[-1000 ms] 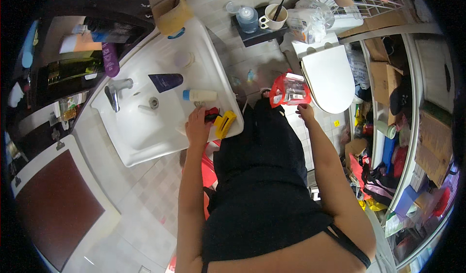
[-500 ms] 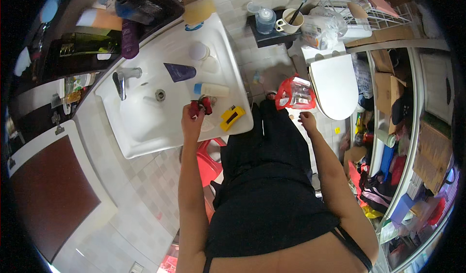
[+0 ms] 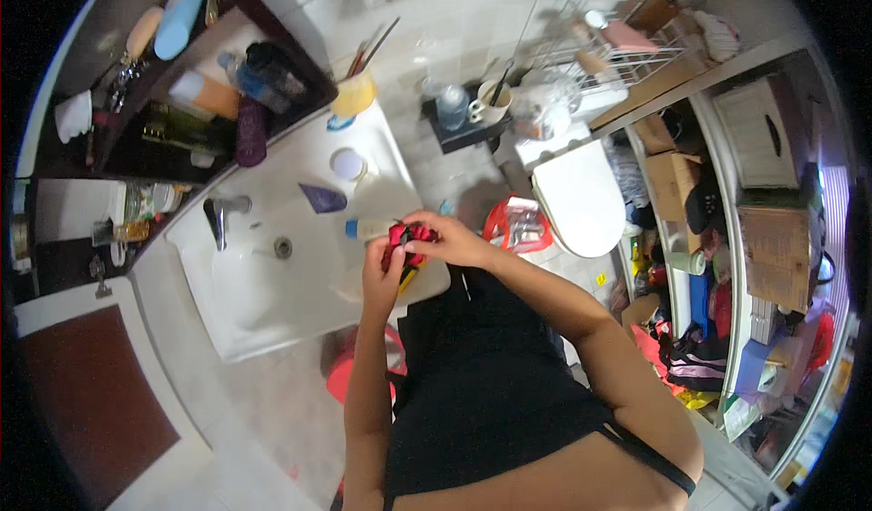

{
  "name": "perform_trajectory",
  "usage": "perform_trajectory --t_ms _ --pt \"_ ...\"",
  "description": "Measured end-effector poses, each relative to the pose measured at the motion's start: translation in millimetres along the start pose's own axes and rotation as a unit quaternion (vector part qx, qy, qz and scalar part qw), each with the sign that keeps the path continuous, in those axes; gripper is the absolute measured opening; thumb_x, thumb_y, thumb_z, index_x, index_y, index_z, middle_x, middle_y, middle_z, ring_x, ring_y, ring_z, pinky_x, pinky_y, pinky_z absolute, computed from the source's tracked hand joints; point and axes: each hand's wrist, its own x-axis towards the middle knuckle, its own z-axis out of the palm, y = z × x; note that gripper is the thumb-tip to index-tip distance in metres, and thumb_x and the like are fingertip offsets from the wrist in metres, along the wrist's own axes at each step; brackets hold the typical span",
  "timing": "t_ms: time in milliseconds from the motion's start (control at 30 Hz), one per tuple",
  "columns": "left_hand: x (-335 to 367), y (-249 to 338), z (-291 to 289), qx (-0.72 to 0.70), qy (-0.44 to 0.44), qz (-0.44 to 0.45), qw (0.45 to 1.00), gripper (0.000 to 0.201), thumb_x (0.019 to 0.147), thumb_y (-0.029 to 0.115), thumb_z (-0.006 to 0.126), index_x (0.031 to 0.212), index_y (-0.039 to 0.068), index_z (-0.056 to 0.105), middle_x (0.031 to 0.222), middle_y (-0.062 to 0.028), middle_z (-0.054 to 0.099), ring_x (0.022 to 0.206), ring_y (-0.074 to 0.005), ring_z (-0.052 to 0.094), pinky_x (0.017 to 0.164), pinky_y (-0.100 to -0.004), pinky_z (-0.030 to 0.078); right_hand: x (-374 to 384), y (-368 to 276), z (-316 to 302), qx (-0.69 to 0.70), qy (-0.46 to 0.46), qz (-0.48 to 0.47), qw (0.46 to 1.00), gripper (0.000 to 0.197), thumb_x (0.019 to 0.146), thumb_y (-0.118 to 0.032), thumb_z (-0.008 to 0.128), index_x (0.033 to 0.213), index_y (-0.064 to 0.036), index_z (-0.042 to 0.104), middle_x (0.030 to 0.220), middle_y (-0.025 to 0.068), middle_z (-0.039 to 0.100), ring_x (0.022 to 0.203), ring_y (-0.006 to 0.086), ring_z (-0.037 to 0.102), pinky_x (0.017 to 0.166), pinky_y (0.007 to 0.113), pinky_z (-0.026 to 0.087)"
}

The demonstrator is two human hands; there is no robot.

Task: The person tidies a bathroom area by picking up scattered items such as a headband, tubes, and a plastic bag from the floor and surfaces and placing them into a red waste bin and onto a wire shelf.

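Over the near right corner of the white sink, my left hand and my right hand both grip a small, crumpled red-and-black item. Its exact kind is not clear. Under my hands, a yellow object is mostly covered. Just beyond my fingers lies a white tube with a blue cap. Farther back on the sink are a dark purple tube and a white round-lidded jar. The chrome faucet and drain are to the left.
A red plastic bag stands on the floor by the white toilet. A red stool is below the sink. A black wall shelf carries a mug. Crowded shelving lines the right; a dark cabinet with bottles hangs left.
My right hand has come from beside the toilet to the red-and-black item and now grips it along with my left. The view has shifted, and the yellow object is now mostly covered.
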Motion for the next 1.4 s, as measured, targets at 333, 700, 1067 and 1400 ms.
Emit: perform_trajectory --t_ms 333,700,1067,1400 --pt "-10.9 57.9 -18.0 0.012 -0.03 -0.056 0.998 0.016 0.095 0.01 0.053 0.092 0.001 0.066 0.067 -0.0004 0.056 0.059 -0.0064 0.051 0.056 -0.0222 0.042 22.6 -125.3 -69.4 -0.039 0.155 -0.125 0.979 0.029 0.09 -0.014 0.066 0.115 -0.0049 0.057 0.103 0.0038 0.06 0.085 0.0088 0.058 0.072 0.024 0.05" --pt "-24.6 -29.7 -40.8 0.093 0.105 0.056 0.988 0.027 0.093 0.008 0.054 0.119 0.005 0.058 0.106 -0.0086 0.063 0.082 -0.014 0.061 0.073 -0.0269 0.051 132.9 -270.8 -173.9 0.025 0.353 -0.334 0.874 0.047 0.083 -0.011 0.069 0.126 -0.0007 0.052 0.107 0.0176 0.061 0.095 0.0293 0.062 0.078 0.032 0.052" --pt "-52.5 -61.4 -64.6 0.177 0.094 -0.098 0.975 0.035 0.091 0.013 0.058 0.125 0.008 0.054 0.123 -0.011 0.055 0.099 -0.0209 0.061 0.082 -0.0334 0.051 22.7 22.6 34.7 -0.453 -0.209 -0.072 0.864 0.035 0.078 -0.017 0.067 0.113 -0.0126 0.06 0.11 0.0063 0.062 0.099 0.0255 0.062 0.08 0.039 0.053" --pt "-39.3 -81.9 -59.3 0.31 0.093 -0.002 0.946 0.029 0.087 0.008 0.055 0.116 0.006 0.058 0.115 -0.0141 0.058 0.096 -0.0277 0.061 0.087 -0.0392 0.048 15.1 17.4 20.8 -0.41 -0.18 -0.16 0.88 0.051 0.073 -0.018 0.072 0.12 -0.0079 0.054 0.107 0.0115 0.06 0.1 0.0294 0.06 0.08 0.04 0.052"
